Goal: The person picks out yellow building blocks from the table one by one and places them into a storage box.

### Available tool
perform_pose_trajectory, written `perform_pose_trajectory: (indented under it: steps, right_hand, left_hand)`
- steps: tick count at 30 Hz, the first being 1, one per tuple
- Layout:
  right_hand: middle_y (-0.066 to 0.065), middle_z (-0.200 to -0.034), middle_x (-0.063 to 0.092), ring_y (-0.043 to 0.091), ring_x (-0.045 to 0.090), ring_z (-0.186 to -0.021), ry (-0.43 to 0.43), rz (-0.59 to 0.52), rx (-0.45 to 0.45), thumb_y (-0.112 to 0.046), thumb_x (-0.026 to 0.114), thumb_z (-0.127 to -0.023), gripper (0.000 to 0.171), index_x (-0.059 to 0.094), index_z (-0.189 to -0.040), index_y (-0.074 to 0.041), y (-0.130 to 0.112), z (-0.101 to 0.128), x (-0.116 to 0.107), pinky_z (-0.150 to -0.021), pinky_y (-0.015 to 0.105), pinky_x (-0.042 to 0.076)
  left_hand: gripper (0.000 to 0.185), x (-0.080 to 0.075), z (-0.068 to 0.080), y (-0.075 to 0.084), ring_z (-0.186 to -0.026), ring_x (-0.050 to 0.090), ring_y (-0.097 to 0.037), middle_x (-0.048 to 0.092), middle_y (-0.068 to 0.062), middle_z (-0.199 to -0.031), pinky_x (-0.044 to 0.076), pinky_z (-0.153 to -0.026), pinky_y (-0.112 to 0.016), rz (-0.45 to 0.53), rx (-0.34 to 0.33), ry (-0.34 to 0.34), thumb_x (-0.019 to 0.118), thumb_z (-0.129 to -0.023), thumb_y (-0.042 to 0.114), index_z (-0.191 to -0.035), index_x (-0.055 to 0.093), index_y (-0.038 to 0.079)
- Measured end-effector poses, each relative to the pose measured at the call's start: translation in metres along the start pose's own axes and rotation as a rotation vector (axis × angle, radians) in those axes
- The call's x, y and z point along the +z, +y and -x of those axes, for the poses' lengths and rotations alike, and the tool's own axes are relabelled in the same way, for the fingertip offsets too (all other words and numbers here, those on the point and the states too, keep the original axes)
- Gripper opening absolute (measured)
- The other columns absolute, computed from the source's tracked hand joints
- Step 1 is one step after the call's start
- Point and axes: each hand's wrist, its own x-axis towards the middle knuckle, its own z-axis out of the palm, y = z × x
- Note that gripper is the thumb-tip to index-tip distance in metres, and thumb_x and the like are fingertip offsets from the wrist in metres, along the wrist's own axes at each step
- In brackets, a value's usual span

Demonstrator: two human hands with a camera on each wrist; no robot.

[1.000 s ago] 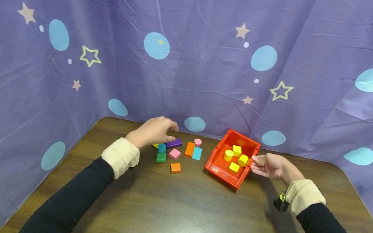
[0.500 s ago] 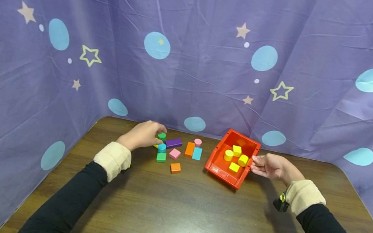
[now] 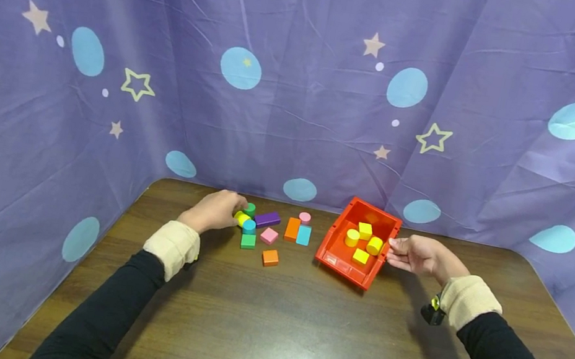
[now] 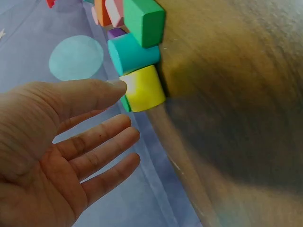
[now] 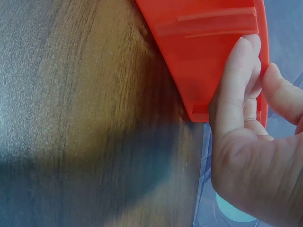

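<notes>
My left hand (image 3: 226, 212) lies at the left edge of a cluster of coloured blocks, fingers straight. In the left wrist view this hand (image 4: 113, 111) has its thumb tip against a yellow cylinder (image 4: 143, 88), which lies beside a teal cylinder (image 4: 132, 51) and a green block (image 4: 144, 20). The head view shows the yellow cylinder (image 3: 242, 218) next to a green cylinder (image 3: 250, 207). My right hand (image 3: 399, 252) pinches the right rim of the red bin (image 3: 335, 253), thumb and fingers on either side of the wall (image 5: 208, 47). Several yellow pieces (image 3: 361, 256) lie inside.
Between hand and bin lie a purple block (image 3: 267, 219), pink block (image 3: 269, 235), orange block (image 3: 292, 229), teal block (image 3: 304, 235), pink cylinder (image 3: 305, 217) and orange cube (image 3: 270, 257). Purple curtains close in the wooden table (image 3: 262, 339) at back and sides.
My left hand has drawn back to the left from above the purple block, uncovering the green and yellow cylinders. The right hand and the bin have stayed put.
</notes>
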Motion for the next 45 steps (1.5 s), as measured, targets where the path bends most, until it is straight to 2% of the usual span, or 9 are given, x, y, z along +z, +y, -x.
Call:
perform_pose_trajectory:
  steps: [4, 9, 14, 23, 31, 36, 40, 45]
  right_hand:
    - [-0.002, -0.080, 0.069, 0.007, 0.068, -0.078, 0.004, 0.000, 0.000, -0.010, 0.038, -0.109, 0.034, 0.063, -0.086, -0.014, -0.001, 0.000, 0.000, -0.081, 0.021, 0.058]
    - [-0.002, -0.080, 0.069, 0.007, 0.068, -0.078, 0.003, -0.002, -0.002, -0.010, 0.038, -0.109, 0.034, 0.063, -0.086, -0.015, 0.000, 0.000, 0.001, -0.081, 0.021, 0.058]
    - [-0.002, -0.080, 0.069, 0.007, 0.068, -0.079, 0.001, -0.001, -0.003, -0.010, 0.039, -0.109, 0.034, 0.063, -0.086, -0.015, 0.000, 0.000, 0.001, -0.082, 0.021, 0.058]
    - [-0.002, -0.081, 0.069, 0.007, 0.068, -0.079, -0.005, -0.004, 0.000, -0.010, 0.038, -0.109, 0.033, 0.062, -0.087, -0.015, 0.001, -0.001, 0.001, -0.082, 0.021, 0.058]
    - [-0.003, -0.080, 0.069, 0.007, 0.068, -0.078, -0.009, 0.001, 0.004, -0.011, 0.038, -0.109, 0.034, 0.063, -0.087, -0.015, 0.000, -0.002, 0.000, -0.081, 0.021, 0.058]
    - [-0.003, -0.081, 0.069, 0.006, 0.068, -0.079, -0.018, 0.004, -0.001, -0.011, 0.038, -0.109, 0.034, 0.063, -0.087, -0.015, -0.001, -0.001, 0.000, -0.082, 0.021, 0.058]
    - [-0.003, -0.080, 0.070, 0.006, 0.068, -0.079, -0.016, 0.001, 0.000, -0.011, 0.038, -0.109, 0.034, 0.063, -0.087, -0.015, -0.001, 0.000, 0.000, -0.081, 0.021, 0.058]
    - [-0.002, -0.080, 0.069, 0.007, 0.068, -0.078, -0.007, -0.003, 0.004, -0.011, 0.037, -0.110, 0.035, 0.063, -0.087, -0.015, -0.001, 0.000, -0.001, -0.081, 0.021, 0.058]
  left_hand:
    - [0.033, 0.004, 0.000, -0.004, -0.086, 0.060, -0.021, 0.070, -0.009, -0.093, 0.052, -0.079, -0.040, -0.009, -0.005, 0.005, 0.077, -0.081, 0.004, -0.114, 0.073, 0.001]
    - [0.031, 0.009, 0.000, -0.006, -0.099, 0.065, -0.026, 0.073, -0.012, -0.107, 0.053, -0.089, -0.044, -0.027, -0.005, 0.014, 0.077, -0.082, 0.004, -0.113, 0.073, 0.002]
    - [0.032, 0.012, -0.001, -0.006, -0.107, 0.065, -0.031, 0.072, -0.014, -0.113, 0.053, -0.094, -0.046, -0.033, -0.002, 0.020, 0.077, -0.082, 0.002, -0.114, 0.073, 0.002]
    - [0.031, 0.014, -0.004, -0.003, -0.109, 0.065, -0.031, 0.071, -0.014, -0.114, 0.053, -0.090, -0.046, -0.057, -0.006, 0.000, 0.077, -0.081, 0.002, -0.112, 0.074, 0.004]
    - [0.028, 0.016, -0.006, -0.002, -0.094, 0.067, -0.027, 0.075, -0.012, -0.105, 0.056, -0.083, -0.045, -0.067, -0.008, -0.018, 0.079, -0.075, 0.002, -0.103, 0.077, 0.004]
    - [0.020, 0.017, -0.007, -0.002, -0.082, 0.061, -0.022, 0.073, -0.009, -0.093, 0.054, -0.077, -0.043, -0.075, 0.004, -0.021, 0.080, -0.073, 0.002, -0.092, 0.076, 0.005]
    - [0.013, 0.018, -0.008, -0.002, -0.075, 0.054, -0.020, 0.067, -0.006, -0.081, 0.051, -0.072, -0.041, -0.078, 0.020, -0.015, 0.079, -0.072, 0.003, -0.082, 0.073, 0.007]
    - [0.012, 0.020, -0.009, -0.001, -0.071, 0.048, -0.017, 0.057, 0.000, -0.073, 0.045, -0.065, -0.035, -0.082, 0.029, -0.023, 0.077, -0.070, 0.002, -0.075, 0.069, 0.009]
